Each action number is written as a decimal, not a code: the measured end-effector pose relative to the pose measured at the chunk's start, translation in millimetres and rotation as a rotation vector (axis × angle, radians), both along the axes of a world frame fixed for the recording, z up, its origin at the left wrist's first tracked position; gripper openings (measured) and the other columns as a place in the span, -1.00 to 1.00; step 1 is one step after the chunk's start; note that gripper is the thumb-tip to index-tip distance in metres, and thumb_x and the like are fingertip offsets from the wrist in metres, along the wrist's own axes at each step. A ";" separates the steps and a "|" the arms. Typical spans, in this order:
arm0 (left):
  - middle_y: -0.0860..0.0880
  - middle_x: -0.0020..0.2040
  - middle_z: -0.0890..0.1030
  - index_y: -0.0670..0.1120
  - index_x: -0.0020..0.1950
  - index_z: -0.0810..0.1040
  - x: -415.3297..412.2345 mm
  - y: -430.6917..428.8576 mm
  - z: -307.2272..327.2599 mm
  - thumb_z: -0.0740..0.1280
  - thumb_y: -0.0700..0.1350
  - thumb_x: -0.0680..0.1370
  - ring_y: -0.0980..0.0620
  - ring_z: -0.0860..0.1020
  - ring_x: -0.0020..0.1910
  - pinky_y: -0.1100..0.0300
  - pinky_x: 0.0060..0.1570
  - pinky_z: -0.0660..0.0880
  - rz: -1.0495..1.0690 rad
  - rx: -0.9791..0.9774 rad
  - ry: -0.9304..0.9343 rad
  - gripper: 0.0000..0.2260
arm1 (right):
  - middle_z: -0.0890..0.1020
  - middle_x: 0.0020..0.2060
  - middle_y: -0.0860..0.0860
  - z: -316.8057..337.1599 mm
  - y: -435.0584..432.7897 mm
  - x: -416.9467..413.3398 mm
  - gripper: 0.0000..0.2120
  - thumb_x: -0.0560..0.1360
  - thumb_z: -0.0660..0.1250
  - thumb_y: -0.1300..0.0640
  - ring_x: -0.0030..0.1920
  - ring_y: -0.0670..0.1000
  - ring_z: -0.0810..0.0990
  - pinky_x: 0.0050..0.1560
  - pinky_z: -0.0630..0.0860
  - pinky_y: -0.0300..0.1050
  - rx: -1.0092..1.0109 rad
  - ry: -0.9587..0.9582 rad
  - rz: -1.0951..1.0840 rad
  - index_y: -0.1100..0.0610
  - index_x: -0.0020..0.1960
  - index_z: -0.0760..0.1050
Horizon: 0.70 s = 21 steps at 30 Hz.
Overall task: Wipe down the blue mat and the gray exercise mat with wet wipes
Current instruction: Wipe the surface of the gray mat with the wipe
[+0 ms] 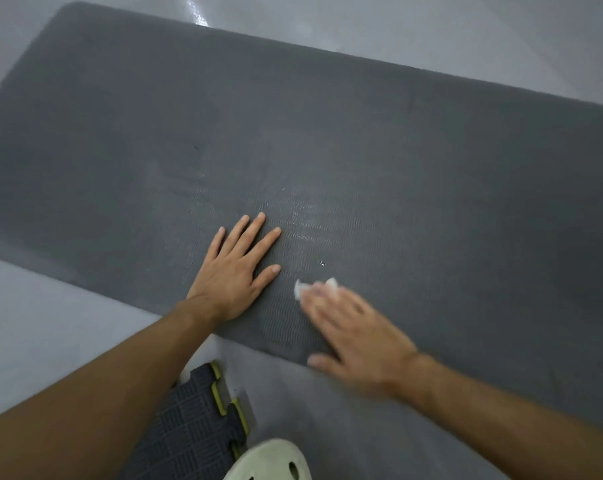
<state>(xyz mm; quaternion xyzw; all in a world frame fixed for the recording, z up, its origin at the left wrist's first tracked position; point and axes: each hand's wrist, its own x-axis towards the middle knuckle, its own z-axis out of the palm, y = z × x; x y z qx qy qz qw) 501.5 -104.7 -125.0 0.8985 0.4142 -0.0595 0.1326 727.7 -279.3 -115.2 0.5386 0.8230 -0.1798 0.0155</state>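
Gray exercise mat [328, 133], head view: laid flat on a pale glossy floor [431, 26], running diagonally from upper left to lower right and filling most of the frame. Left hand [236, 268] lies open, palm down with fingers spread, pressed on the mat near its near edge. Right hand [348, 327], motion-blurred, rests palm down on the mat just beside the left, its fingers pressing a crumpled white wet wipe [312, 287] against the surface; parts of the wipe show beyond the fingertips. A faint sheen and a few small white specks mark the ribbed texture ahead of both hands. Below the mat's near edge, between the forearms, sits a dark interlocking foam tile [192, 431] with yellow-green trim, and a pale perforated shoe [272, 462] at the bottom edge
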 end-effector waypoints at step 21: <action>0.12 0.70 -0.16 0.23 0.69 -0.07 -20.1 15.3 -5.6 -0.16 0.32 0.67 0.09 -0.22 0.66 -0.10 0.63 -0.14 0.058 0.047 -0.010 -0.43 | -0.14 0.69 -0.03 13.6 70.0 17.4 -0.18 0.66 -0.10 -0.39 0.66 0.02 -0.26 0.65 -0.03 0.07 -0.090 -0.009 -0.057 0.12 0.70 -0.12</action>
